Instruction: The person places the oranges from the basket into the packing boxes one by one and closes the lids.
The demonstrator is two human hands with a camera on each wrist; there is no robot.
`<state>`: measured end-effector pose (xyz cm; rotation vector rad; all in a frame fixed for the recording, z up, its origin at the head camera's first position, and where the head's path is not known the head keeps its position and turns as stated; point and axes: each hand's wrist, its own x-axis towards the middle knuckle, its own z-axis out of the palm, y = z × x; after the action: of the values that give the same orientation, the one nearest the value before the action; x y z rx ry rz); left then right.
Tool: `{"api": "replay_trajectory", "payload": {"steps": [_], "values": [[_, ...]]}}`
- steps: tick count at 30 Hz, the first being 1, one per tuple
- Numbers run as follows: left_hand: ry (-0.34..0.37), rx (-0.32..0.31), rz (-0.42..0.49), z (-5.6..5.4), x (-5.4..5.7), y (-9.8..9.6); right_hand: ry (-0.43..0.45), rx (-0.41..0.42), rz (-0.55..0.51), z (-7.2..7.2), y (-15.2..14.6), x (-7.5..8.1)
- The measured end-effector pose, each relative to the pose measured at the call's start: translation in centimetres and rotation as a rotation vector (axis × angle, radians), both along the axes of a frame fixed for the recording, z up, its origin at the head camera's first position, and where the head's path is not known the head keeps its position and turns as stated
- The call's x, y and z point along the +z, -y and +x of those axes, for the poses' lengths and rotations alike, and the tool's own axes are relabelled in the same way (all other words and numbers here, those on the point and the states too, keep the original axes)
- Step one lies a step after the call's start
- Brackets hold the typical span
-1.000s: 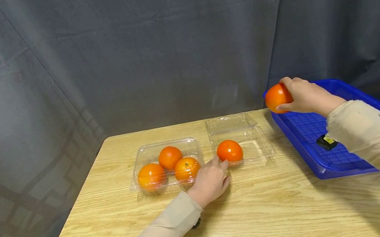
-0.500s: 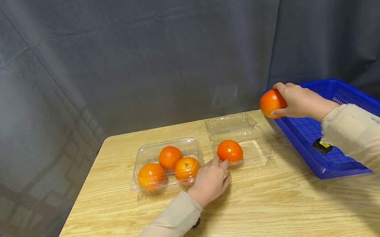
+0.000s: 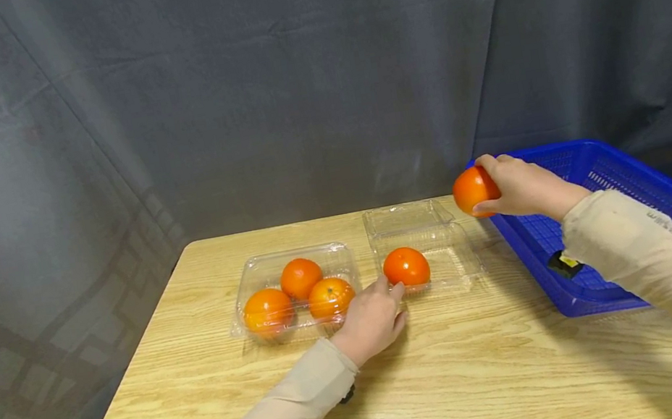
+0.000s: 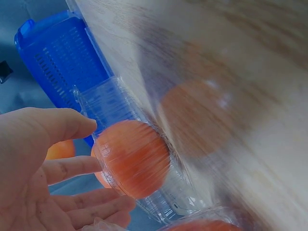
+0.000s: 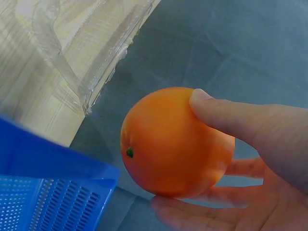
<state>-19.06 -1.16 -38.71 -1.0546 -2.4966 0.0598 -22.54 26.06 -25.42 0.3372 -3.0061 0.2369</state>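
An orange (image 5: 175,144) with a green stem spot is gripped by my right hand (image 3: 527,186), thumb on one side and fingers on the other. In the head view it is held up beside the blue basket's near-left rim. My left hand (image 3: 369,318) has its fingertips at the front edge of an open clear plastic clamshell (image 3: 450,264). Inside that box, toward its left, sits one orange (image 3: 407,267). The left wrist view shows the thumb and fingers (image 4: 79,166) extended along the box's wall, close to this fruit.
Left of the open clamshell stands another clear container (image 3: 242,283) with 3 oranges in it. A blue plastic basket (image 3: 540,272) is at the right, under my right forearm. The wooden table (image 3: 468,379) ends at a grey curtain (image 3: 292,99).
My right hand has moved left and slightly down with the orange, from over the basket's rim toward the open clamshell. My left hand has stayed in place.
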Motion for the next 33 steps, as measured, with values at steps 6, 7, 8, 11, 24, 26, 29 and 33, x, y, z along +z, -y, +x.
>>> {"api": "replay_trajectory", "payload": {"steps": [6,7,8,11,24,26,29,33], "values": [[0.003,0.006,-0.012,0.1,0.1,0.0,-0.011,0.018,0.003,0.0,0.3,-0.5],[0.002,0.006,-0.013,0.1,0.1,0.0,-0.013,0.022,0.003,0.0,0.4,-0.6],[0.001,0.007,-0.015,0.1,0.1,0.0,-0.013,0.024,0.002,0.0,0.5,-0.7],[0.002,0.01,-0.018,0.1,0.1,0.0,-0.01,0.029,0.004,-0.1,0.7,-1.0],[0.017,0.007,-0.013,0.0,0.2,0.1,0.025,0.049,0.009,-0.3,1.7,-1.9],[0.021,0.008,-0.013,0.0,0.2,0.1,0.026,0.054,0.012,-0.4,1.8,-2.1],[0.024,0.007,-0.012,0.0,0.2,0.0,0.023,0.062,0.01,-0.4,2.0,-2.4],[0.024,0.005,-0.011,0.0,0.1,0.1,0.011,0.081,0.003,-0.4,2.2,-2.7]]}}
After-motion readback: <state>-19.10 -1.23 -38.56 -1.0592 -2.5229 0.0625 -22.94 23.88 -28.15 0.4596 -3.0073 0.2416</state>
